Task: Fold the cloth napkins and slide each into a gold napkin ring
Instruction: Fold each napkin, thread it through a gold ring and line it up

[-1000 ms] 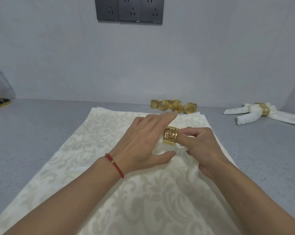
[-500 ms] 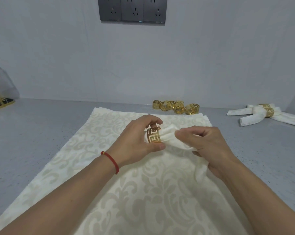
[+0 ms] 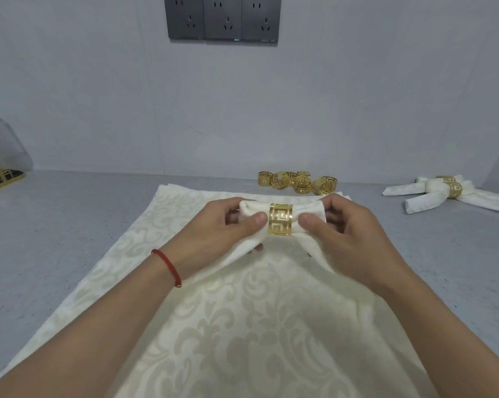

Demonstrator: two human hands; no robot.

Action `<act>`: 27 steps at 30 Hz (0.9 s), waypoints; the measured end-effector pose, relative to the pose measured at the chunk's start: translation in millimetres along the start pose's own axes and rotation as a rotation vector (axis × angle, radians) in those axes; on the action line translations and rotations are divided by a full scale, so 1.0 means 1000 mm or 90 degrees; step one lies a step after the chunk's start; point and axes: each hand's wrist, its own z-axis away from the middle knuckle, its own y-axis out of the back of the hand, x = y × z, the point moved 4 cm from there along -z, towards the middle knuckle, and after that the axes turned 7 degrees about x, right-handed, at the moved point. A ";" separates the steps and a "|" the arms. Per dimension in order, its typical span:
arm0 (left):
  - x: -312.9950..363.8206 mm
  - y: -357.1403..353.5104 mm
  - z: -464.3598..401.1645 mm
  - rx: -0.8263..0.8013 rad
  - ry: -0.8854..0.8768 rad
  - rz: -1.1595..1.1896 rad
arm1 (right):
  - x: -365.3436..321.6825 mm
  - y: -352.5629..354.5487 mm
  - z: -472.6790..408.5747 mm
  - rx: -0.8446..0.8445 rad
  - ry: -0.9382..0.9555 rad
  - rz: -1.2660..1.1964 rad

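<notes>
Head view is showing a cream napkin point(image 3: 252, 211) rolled into a soft tube and threaded through a gold ring point(image 3: 280, 219). That ring is showing a cut-out key pattern and is sitting at about the middle of the roll, wrapping fully around it.

Left hand point(image 3: 219, 225) is gripping the roll just left of the ring, thumb on the near side and fingers curled over the far side. Right hand point(image 3: 343, 228) is gripping the other part of the roll the same way, its thumb lying just beside the ring's right edge. Both hands are closing narrowly around the cloth, holding it a little above a stack of flat cream cloths point(image 3: 242, 326) with a damask pattern. A red cord point(image 3: 167, 265) is circling the left wrist.

Long axis of the roll is running left to right across the view, with the ring's opening facing the same way; both ends are drooping toward the person under the hands.

Spare rings point(image 3: 297, 182) are lying in a cluster at the back of the grey counter point(image 3: 55, 239), just beyond the stack. Finished napkins point(image 3: 449, 193) in their own rings are lying well apart at the far right. Dark sockets point(image 3: 222, 18) are sitting on the wall above.
</notes>
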 end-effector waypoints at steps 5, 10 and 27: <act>0.016 0.004 0.008 -0.072 0.074 0.139 | -0.010 0.013 0.001 -0.018 0.044 0.100; -0.004 0.001 0.007 -0.133 0.245 0.141 | -0.006 0.009 0.003 -0.146 0.001 0.265; -0.032 -0.021 -0.004 -0.089 -0.010 -0.263 | 0.032 -0.007 0.007 -0.202 -0.012 0.305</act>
